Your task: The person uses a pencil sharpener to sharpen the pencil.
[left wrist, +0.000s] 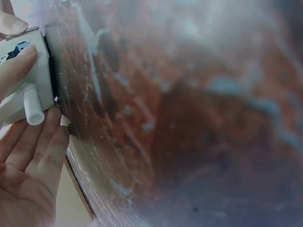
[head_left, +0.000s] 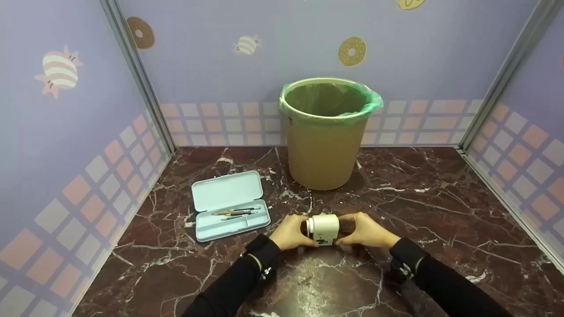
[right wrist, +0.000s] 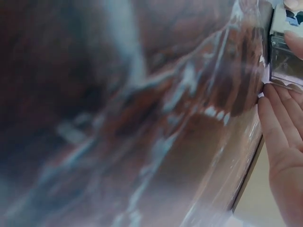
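Note:
A cream-white crank pencil sharpener (head_left: 325, 224) with a dark printed picture is between both hands at the middle of the marble tabletop. My left hand (head_left: 288, 233) holds its left end, thumb at the front and fingers behind. Beside that thumb, the white crank knob (left wrist: 34, 108) sticks out in the left wrist view. At the opposite end my right hand (head_left: 368, 231) grips around the see-through shavings drawer (right wrist: 287, 61), with the thumb in front and the fingers behind.
Left of the hands lies an open light-blue pencil case (head_left: 227, 191) with several pencils (head_left: 235, 213) inside. A tan bin (head_left: 326, 152) with a green liner (head_left: 373, 102) stands behind the sharpener. Patterned walls (head_left: 211, 66) enclose the tabletop (head_left: 418, 211) at the back and sides.

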Demonstrator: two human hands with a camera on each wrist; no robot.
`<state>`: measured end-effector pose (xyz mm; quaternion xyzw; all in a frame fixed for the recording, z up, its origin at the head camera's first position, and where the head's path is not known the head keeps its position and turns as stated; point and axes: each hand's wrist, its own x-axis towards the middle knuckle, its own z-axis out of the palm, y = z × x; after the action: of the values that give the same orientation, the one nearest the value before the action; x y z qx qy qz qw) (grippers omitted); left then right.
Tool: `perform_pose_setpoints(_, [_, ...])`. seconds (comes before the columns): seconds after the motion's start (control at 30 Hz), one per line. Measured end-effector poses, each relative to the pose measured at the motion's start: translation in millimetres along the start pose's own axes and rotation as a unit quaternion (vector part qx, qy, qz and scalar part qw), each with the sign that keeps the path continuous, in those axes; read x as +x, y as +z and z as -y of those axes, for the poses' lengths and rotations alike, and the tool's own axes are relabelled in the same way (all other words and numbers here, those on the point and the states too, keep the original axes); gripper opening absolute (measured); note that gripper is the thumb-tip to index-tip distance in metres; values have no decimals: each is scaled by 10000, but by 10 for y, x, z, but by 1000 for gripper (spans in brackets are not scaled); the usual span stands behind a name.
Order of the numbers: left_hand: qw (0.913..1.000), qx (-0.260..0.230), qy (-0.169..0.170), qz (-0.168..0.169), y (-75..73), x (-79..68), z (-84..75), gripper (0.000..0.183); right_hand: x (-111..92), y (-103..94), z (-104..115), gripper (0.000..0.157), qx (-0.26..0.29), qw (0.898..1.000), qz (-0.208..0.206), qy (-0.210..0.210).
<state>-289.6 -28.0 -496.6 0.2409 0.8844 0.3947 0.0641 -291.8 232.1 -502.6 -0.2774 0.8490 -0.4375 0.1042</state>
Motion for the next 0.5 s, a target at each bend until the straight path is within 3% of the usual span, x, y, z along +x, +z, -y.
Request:
perform_pose_setpoints(0.3, [10000,38,14,-22,-10,1,1,48,-55,-43,-21,56,8,10000,3,-30])
perform_pose_setpoints(0.5, [10000,-63,-24,33,-19,-7,21,48,-209,-167,-72,59,-192,9995,-152,203])
